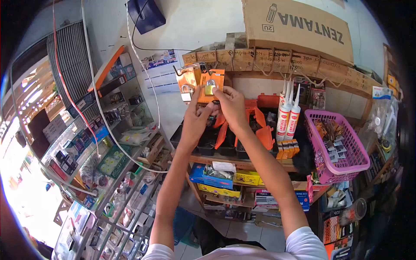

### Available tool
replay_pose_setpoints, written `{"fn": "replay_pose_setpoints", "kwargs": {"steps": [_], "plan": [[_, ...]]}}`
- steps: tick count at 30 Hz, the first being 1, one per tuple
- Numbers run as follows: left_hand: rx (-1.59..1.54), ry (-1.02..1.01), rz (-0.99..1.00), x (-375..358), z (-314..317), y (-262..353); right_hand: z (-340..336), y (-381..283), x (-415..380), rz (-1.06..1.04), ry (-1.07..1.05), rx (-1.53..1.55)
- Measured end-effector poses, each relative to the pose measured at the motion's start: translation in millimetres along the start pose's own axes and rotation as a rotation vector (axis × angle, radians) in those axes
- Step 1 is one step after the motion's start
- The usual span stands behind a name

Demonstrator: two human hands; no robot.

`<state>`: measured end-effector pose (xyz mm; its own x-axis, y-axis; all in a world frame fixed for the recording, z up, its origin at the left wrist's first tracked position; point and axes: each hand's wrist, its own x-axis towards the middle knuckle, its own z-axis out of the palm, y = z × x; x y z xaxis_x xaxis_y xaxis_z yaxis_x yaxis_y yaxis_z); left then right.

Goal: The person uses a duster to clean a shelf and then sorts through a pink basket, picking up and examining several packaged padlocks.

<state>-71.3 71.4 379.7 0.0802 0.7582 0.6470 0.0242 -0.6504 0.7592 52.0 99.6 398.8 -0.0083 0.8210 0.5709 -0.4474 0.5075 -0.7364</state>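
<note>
A brass padlock [210, 88] with a silver shackle sits on an orange backing card [219, 73]. My right hand [232, 104] grips the card's lower right side, with fingertips beside the lock body. My left hand [196, 119] is at the card's lower left, its index finger along the edge and its thumb just below; the exact hold is partly hidden. Just left of this pack hangs a second carded padlock [186, 92] on a dark hook [175, 70]. Beneath my hands are black bins with orange lids [260, 117].
White sealant tubes [288, 117] stand right of the bins, near small orange boxes [287, 148]. A pink basket [364, 164] holds loose packets. A wooden beam [303, 67] with a cord carries a Zentama carton [299, 26]. Glass display shelves [117, 190] fill the left; cables hang there.
</note>
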Motion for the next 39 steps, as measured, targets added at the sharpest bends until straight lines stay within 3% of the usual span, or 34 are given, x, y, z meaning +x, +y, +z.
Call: {"fn": "replay_pose_setpoints", "kwargs": {"steps": [1, 3, 5, 7, 9, 11, 13, 14, 15, 16, 17, 19, 21, 23, 24, 25, 26, 27, 28, 29, 30, 31, 32, 33, 34, 36, 37, 39], "plan": [[-0.122, 0.013, -0.058, 2, 4, -6, -1, 4, 8, -0.042, 0.037, -0.042], [-0.016, -0.065, 0.007, 14, 8, -24, -7, 16, 30, -0.051, 0.049, -0.09], [0.104, -0.036, -0.069, 17, 22, -26, -14, 16, 48, -0.057, 0.067, -0.14], [0.086, -0.091, -0.138, 21, 27, -29, -22, 15, 63, -0.133, 0.145, -0.577], [0.062, -0.19, -0.255, 25, 31, -31, -39, 34, 90, -0.096, 0.174, -0.708], [0.067, -0.18, -0.177, 24, 37, -34, -50, 38, 94, -0.065, 0.204, -0.837], [0.023, -0.198, -0.175, 16, 40, -31, -61, 30, 84, 0.116, -0.1, -0.846], [0.008, -0.233, -0.117, 14, 40, -31, -69, 41, 85, 0.044, -0.085, -1.056], [0.07, -0.274, -0.143, 13, 37, -38, -60, 2, 58, 0.222, -0.221, -1.242], [0.111, -0.265, -0.151, 6, 34, -41, -59, -25, 37, 0.086, -0.359, -1.403], [0.096, -0.289, -0.311, -2, 35, -31, -62, -49, 22, 0.284, -0.513, -1.286], [0.058, -0.363, -0.32, -21, 38, -24, -74, -70, 1, 0.346, -0.507, -1.512], [-0.053, -0.5, -0.379, -45, 28, -30, -102, -92, -20, 0.46, -0.586, -1.526], [-0.17, -0.669, -0.436, -77, 19, -23, -150, -108, -22, 0.784, -0.712, -1.499], [-0.094, -0.8, -0.362, -92, -2, -52, -171, -129, -24, 0.858, -0.818, -1.632], [-0.214, -0.994, -0.428, -108, -18, -71, -203, -141, -41, 0.793, -0.589, -1.54], [-0.159, -1.087, -0.371, -127, -40, -97, -239, -151, -32, 0.942, -0.589, -1.659], [-0.308, -1.103, -0.596, -145, -44, -88, -251, -173, -34, 1.08, -0.43, -1.899], [-0.339, -1.084, -0.618, -163, -58, -102, -318, -167, -31, 1.073, -0.135, -1.78], [-0.305, -0.952, -0.681, -182, -68, -119, -324, -194, -35, 1.131, -0.055, -1.839], [-0.273, -0.818, -0.743, -203, -77, -139, -378, -199, -29, 1.197, 0.058, -1.853], [-0.28, -0.818, -0.739, -227, -90, -162, -423, -202, -28, 1.241, 0.182, -1.783], [-0.292, -0.579, -0.886, -251, -103, -187, -455, -209, -30, 1.275, 0.301, -1.71], [-0.306, -0.329, -1.02, -271, -114, -204, -469, -218, -34, 1.255, 0.263, -1.637], [-0.322, -0.317, -1.011, -286, -122, -208, -480, -227, -36, 1.234, 0.22, -1.57], [-0.347, 0.104, -1.194, -321, -132, -213, -527, -224, -36, 1.041, 0.279, -1.583], [-0.368, 0.119, -1.195, -343, -142, -225, -553, -217, -36, 1.037, 0.264, -1.604], [-0.495, 0.329, -1.176, -386, -161, -255, -589, -204, -31, 0.837, 0.268, -1.737]]}}
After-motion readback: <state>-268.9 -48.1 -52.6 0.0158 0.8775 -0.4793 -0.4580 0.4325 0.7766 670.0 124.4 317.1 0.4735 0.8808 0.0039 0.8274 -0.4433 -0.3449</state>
